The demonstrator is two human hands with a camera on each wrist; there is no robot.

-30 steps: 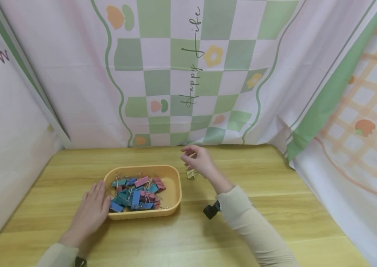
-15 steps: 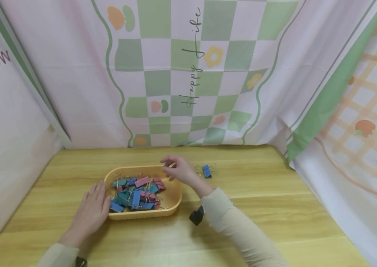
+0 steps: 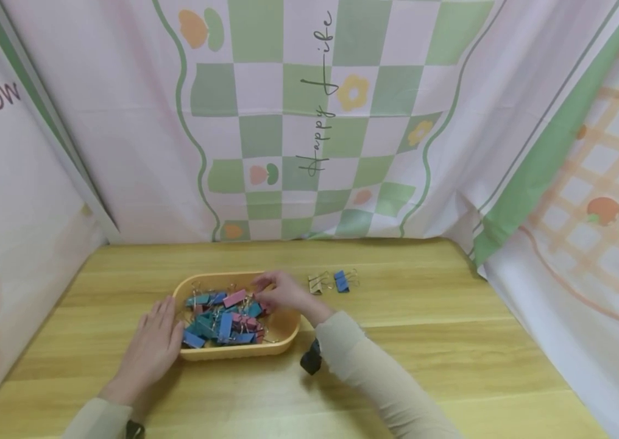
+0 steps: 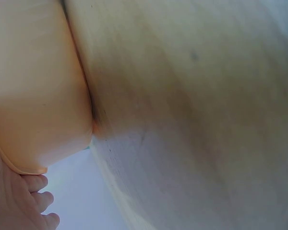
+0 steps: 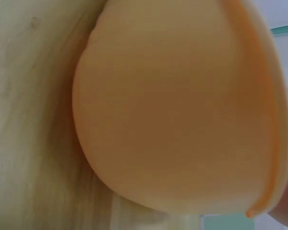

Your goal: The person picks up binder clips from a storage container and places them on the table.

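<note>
A yellow plastic tray [image 3: 286, 332] stands on the table, with a heap of blue, teal and pink binder clips [image 3: 225, 327] inside. My left hand [image 3: 150, 341] lies with extended fingers along the tray's left wall; in the left wrist view its fingertips [image 4: 45, 199] show beyond the rim. My right hand [image 3: 283, 292] reaches over the right part of the tray, thumb and forefinger apart, fingertips right at the pink clips on the heap's right side. The tray's wall hides most of this hand in the right wrist view.
Right of the tray, a yellow binder clip [image 3: 316, 285] and a blue binder clip [image 3: 342, 281] lie side by side on the table [image 3: 424, 341]. Printed cloth [image 3: 309, 122] hangs along the back edge and both sides.
My right hand has moved left and down, from over the two separate clips into the tray. Those yellow and blue clips now show uncovered. My left hand stays at the tray.
</note>
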